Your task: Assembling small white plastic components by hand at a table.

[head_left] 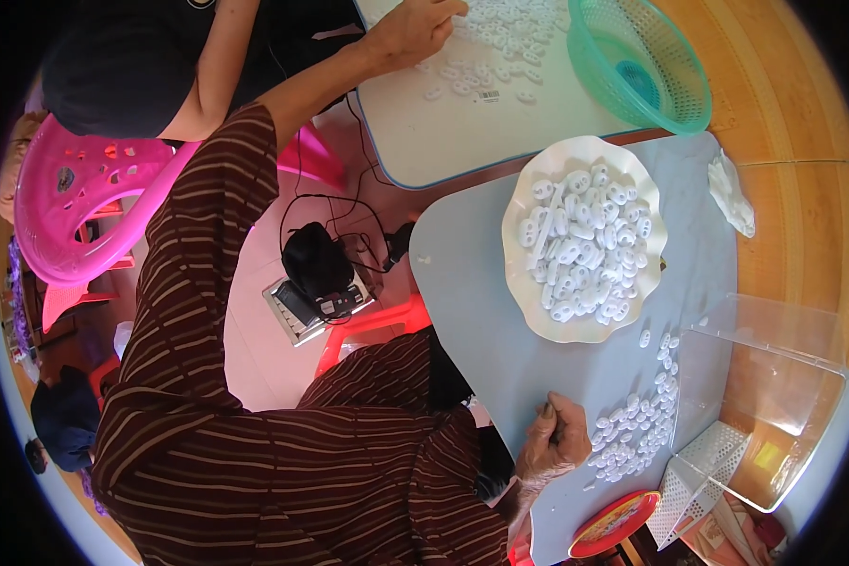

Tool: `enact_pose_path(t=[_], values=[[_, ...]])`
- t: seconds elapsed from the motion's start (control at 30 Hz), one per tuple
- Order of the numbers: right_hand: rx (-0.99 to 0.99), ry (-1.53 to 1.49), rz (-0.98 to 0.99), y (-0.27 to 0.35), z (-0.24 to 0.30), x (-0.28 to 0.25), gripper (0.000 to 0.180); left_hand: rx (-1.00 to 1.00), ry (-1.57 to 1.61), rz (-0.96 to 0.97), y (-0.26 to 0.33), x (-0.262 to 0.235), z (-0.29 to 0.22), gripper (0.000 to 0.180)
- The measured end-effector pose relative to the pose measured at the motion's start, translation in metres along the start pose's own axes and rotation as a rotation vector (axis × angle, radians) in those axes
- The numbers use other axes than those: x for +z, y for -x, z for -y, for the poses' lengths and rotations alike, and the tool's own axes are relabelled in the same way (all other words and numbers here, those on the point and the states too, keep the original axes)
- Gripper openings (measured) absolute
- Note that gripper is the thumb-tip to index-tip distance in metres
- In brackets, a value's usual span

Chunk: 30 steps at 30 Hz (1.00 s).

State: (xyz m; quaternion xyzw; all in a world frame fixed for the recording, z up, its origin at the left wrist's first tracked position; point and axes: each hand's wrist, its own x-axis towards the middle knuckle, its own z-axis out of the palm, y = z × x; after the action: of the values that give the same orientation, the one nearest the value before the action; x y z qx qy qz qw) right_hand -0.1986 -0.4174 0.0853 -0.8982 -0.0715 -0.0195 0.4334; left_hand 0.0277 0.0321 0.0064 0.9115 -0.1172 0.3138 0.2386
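Nearest us, our right hand rests on the grey tabletop, fingers curled shut; whether they pinch anything we cannot tell. It touches a heap of small white pieces. Beyond sits a white plate of pieces. Farthest, our left hand, fingers bent, touches scattered pieces beside a green basket.

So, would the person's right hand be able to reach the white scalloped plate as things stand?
Probably yes: the right hand rests on the grey table by the loose white pieces, and only bare tabletop lies between it and the plate.
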Motion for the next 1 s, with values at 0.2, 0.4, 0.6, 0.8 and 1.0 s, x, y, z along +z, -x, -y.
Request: enact_pose_path(t=[0.2,0.4,0.6,0.8,1.0], values=[[0.021,-0.030,-0.014,0.001,-0.002,-0.001,0.014,0.028,-0.057,0.074,-0.021,0.005,-0.014,0.009],[-0.001,-0.032,-0.014,0.001,-0.006,0.002,0.014,0.186,-0.420,0.326,-0.021,0.007,-0.008,0.010],[0.017,-0.025,-0.029,0.001,-0.004,0.000,0.014,0.204,-0.319,0.191,-0.025,0.019,-0.005,0.013],[0.016,-0.031,-0.035,0.001,-0.004,0.001,0.014,0.231,-0.409,0.351,-0.030,0.021,-0.002,0.016],[0.018,-0.046,-0.037,0.001,-0.004,0.000,0.014,0.125,-0.357,0.358,-0.030,0.030,0.006,0.016]])
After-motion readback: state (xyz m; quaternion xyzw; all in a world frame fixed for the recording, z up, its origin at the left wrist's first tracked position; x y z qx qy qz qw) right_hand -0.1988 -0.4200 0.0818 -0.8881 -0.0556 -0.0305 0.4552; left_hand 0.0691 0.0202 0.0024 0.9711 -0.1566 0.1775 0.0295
